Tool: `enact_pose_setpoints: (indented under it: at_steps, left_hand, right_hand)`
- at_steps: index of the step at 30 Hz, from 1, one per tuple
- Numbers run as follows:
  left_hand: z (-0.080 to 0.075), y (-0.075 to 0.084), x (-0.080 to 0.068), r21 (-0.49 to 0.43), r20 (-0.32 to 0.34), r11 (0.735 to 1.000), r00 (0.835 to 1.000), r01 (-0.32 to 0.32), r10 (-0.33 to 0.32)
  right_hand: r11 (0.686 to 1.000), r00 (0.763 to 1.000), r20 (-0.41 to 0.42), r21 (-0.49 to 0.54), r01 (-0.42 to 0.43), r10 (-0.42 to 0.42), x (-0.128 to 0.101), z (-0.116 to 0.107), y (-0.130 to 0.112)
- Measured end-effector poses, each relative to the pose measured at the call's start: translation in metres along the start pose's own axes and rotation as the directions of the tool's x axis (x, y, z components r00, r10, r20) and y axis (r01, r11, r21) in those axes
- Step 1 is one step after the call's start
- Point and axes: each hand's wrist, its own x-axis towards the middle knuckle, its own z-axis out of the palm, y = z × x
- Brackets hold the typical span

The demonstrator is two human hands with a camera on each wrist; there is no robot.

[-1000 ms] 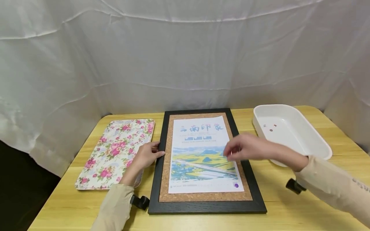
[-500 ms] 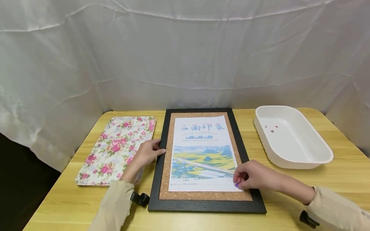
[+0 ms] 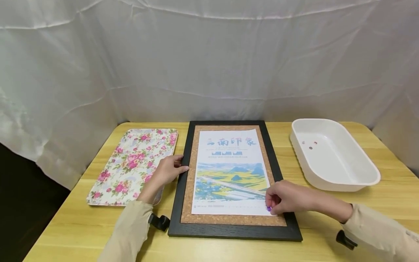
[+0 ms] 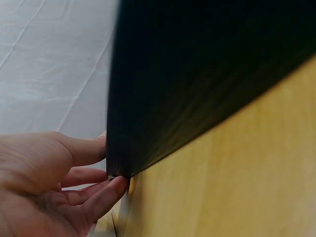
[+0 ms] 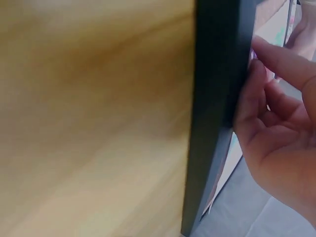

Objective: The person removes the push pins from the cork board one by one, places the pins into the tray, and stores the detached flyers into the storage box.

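A black-framed cork board [image 3: 178, 203] lies flat in the middle of the table, with a printed poster [image 3: 230, 171] on it. A purple pushpin [image 3: 268, 209] sits at the poster's lower right corner. My right hand [image 3: 270, 204] pinches that pin with curled fingers. In the right wrist view, the right hand's fingertips [image 5: 256, 74] press against the black frame [image 5: 212, 123]. My left hand [image 3: 181, 168] grips the frame's left edge. The left wrist view shows its fingers [image 4: 111, 190] above and below the dark frame [image 4: 197, 74].
A floral tray [image 3: 131, 163] lies left of the board, partly under my left wrist. A white tub [image 3: 353, 178] stands to the right with a few small pins [image 3: 310, 145] inside. White cloth hangs behind the wooden table [image 3: 327, 225].
My right hand came down from over the middle of the poster to its lower right corner and took hold of the purple pushpin. My left hand has stayed on the frame.
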Motion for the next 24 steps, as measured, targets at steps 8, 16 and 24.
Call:
enact_pose_setpoints:
  at_steps: [8,16,24]
  left_hand:
    - [-0.001,0.000,0.002,0.010,-0.005,1.000,1.000,-0.005,0.005]
    - [-0.003,-0.002,0.001,0.009,0.001,1.000,1.000,-0.007,0.007]
    - [0.000,-0.001,0.001,0.009,-0.009,1.000,1.000,-0.014,0.014]
  right_hand:
    - [1.000,0.997,0.068,0.002,-0.024,0.024,0.003,-0.005,-0.004]
    - [0.983,0.980,-0.090,-0.063,0.171,-0.176,-0.002,0.004,0.005]
    - [0.974,0.967,-0.143,-0.111,0.197,-0.211,-0.005,0.009,0.007]
